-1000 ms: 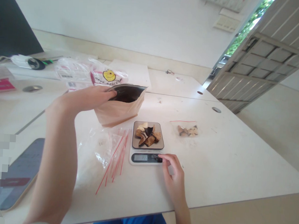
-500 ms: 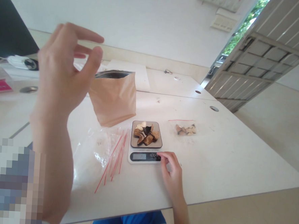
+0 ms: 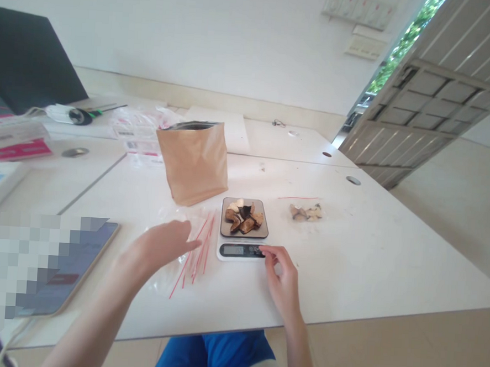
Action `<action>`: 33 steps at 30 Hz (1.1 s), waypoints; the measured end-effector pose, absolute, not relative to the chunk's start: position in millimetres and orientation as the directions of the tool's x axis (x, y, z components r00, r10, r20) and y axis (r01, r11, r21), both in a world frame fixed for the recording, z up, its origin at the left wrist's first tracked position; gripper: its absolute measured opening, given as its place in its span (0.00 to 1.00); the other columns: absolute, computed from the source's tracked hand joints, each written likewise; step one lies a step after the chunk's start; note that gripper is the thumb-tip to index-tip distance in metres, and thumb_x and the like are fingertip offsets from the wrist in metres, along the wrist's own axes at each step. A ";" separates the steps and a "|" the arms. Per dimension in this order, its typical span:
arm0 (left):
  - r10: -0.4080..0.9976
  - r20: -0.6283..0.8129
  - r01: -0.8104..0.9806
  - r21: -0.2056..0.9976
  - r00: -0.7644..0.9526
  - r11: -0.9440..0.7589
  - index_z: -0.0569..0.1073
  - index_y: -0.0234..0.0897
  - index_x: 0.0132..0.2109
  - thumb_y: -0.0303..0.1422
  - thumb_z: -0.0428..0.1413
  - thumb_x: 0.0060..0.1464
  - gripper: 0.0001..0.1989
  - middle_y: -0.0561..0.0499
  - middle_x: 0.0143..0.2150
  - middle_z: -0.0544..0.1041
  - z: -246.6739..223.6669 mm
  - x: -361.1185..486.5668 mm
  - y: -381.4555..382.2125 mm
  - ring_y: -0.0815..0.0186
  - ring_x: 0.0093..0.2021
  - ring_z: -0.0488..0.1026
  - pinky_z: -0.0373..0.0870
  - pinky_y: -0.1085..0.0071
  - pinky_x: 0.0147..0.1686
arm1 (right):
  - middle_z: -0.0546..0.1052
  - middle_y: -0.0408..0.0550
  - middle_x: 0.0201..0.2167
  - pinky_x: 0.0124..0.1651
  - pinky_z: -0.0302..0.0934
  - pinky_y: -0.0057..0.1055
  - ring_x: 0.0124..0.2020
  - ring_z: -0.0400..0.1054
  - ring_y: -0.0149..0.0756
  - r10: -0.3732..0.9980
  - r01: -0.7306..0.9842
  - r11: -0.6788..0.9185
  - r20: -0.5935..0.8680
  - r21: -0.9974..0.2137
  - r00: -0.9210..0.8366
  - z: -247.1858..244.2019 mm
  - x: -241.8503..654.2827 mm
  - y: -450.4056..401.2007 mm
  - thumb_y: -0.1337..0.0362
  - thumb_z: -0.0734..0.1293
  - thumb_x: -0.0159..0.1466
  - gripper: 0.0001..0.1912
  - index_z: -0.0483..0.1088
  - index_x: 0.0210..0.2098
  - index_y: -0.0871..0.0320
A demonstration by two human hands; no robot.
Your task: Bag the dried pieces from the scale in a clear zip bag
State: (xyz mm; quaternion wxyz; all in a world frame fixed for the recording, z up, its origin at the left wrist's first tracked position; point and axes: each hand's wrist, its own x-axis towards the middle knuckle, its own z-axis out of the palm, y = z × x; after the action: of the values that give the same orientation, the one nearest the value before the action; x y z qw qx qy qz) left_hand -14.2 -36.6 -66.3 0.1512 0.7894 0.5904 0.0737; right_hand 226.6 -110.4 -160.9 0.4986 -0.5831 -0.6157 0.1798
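Observation:
A white kitchen scale [image 3: 240, 257] stands near the table's front, with dried mushroom pieces [image 3: 245, 217] on its square plate. My right hand [image 3: 283, 274] is at the scale's right end, thumb and forefinger drawn together over the edge of the button panel. My left hand [image 3: 169, 242] is palm down just over clear zip bags [image 3: 202, 247] with red seals, its thumb apart from the fingers and nothing seen in it. The fingertips are partly hidden. Behind them stands an open brown paper pouch [image 3: 196, 164]. A clear bag with mushroom pieces [image 3: 305, 212] lies right of the scale.
A tablet-like device [image 3: 77, 273] with a cable lies at the left. Pink-and-white boxes [image 3: 19, 145], a wrapped pack [image 3: 142, 133] and a dark monitor [image 3: 32, 60] are farther back. Round cable holes [image 3: 353, 180] are cut into the white table [image 3: 369, 257].
My left hand has come down from its raised place, to over the zip bags. My right hand stays at the scale. The view has shifted a little to the left.

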 end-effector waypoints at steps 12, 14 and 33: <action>0.942 0.132 0.757 0.566 0.307 -0.326 0.63 0.40 0.31 0.37 0.43 0.60 0.11 0.53 0.28 0.69 -95.7 -14.9 -74.7 0.65 0.29 0.69 0.63 0.70 0.30 | 0.72 0.47 0.38 0.35 0.61 0.28 0.33 0.66 0.32 0.988 0.196 0.066 0.038 -0.978 -0.147 -118.6 141.4 -129.8 0.54 0.57 0.67 0.15 0.63 0.48 0.56; 0.897 0.315 0.599 0.668 0.310 -0.441 0.67 0.39 0.36 0.38 0.41 0.62 0.13 0.50 0.38 0.71 -99.1 -6.9 -85.3 0.66 0.38 0.72 0.67 0.70 0.39 | 0.72 0.46 0.36 0.33 0.61 0.28 0.32 0.67 0.31 0.990 0.091 0.057 0.045 -0.994 -0.133 -111.4 130.3 -125.2 0.52 0.58 0.66 0.15 0.62 0.44 0.56; 0.606 0.758 0.679 0.314 0.242 -0.664 0.69 0.41 0.39 0.31 0.51 0.59 0.03 0.49 0.41 0.65 -117.1 -1.0 -95.0 0.66 0.39 0.69 0.72 0.71 0.34 | 0.73 0.45 0.35 0.38 0.61 0.28 0.35 0.67 0.31 0.962 0.157 0.272 0.262 -0.949 -0.081 -95.6 145.4 -111.1 0.59 0.63 0.63 0.07 0.67 0.36 0.56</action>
State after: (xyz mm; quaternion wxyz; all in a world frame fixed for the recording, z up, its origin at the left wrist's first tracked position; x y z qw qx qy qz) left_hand -1.0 -95.0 -117.1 -0.0395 0.7869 0.4081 0.4611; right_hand 145.4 -111.1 -95.6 0.5044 -0.4530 -0.6175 0.3988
